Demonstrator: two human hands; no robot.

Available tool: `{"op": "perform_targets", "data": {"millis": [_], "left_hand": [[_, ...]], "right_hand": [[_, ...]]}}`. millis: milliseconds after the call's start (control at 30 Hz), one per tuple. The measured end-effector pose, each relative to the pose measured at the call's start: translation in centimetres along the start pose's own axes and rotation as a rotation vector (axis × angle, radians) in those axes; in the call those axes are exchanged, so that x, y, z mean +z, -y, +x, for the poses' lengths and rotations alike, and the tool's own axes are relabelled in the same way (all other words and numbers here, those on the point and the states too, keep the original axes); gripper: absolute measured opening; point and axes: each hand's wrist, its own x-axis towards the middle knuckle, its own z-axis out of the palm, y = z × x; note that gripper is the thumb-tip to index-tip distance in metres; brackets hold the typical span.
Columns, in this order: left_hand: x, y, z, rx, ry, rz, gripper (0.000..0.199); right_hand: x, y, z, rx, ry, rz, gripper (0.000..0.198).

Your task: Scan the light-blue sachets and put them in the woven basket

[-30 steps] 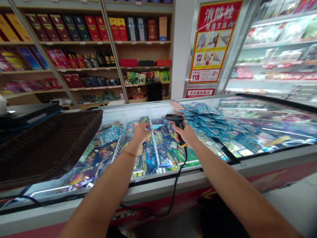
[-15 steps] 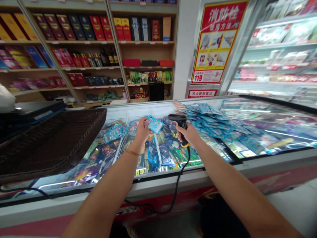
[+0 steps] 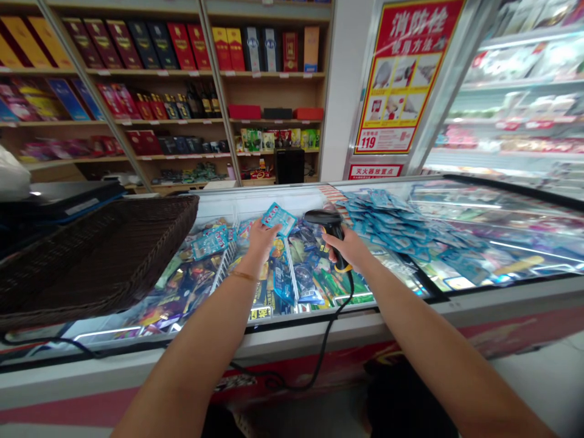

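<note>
Between the thumb and fingers of my left hand (image 3: 263,239) is a blue packet (image 3: 279,219), held tilted above the freezer's wire-divided goods. My right hand (image 3: 349,248) is wrapped round the grip of a black barcode scanner (image 3: 325,218) with a yellow trim at its base. The scanner's head points left, towards the packet, and the two are a short way apart. From the scanner's base a black cable (image 3: 325,340) hangs down over the freezer's front edge. A large pile of similar blue packets (image 3: 392,222) lies to the right of my right hand.
A brown wicker basket (image 3: 168,243) sits on the chest freezer (image 3: 360,328) at the left. Several more blue packets (image 3: 210,242) lie inside it, left of a white wire divider (image 3: 224,266). Shelves of boxes and bottles stand behind; a lit display fridge (image 3: 511,115) is at the right.
The blue packet has turned and shifted slightly left and up in my left hand, which now shows its thumb across it. The scanner has moved slightly left relative to the surroundings.
</note>
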Motion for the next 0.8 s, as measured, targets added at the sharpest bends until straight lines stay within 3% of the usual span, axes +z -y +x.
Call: {"op": "perform_targets", "data": {"millis": [300, 800], "left_hand": [[-0.26, 0.24, 0.70, -0.030, -0.033, -0.151, 0.045], [-0.52, 0.56, 0.77, 0.028, -0.074, -0.039, 0.032]], "right_hand": [[0.04, -0.04, -0.36, -0.069, 0.094, -0.111, 0.032], [0.22, 0.33, -0.87, -0.083, 0.153, -0.148, 0.032]]}}
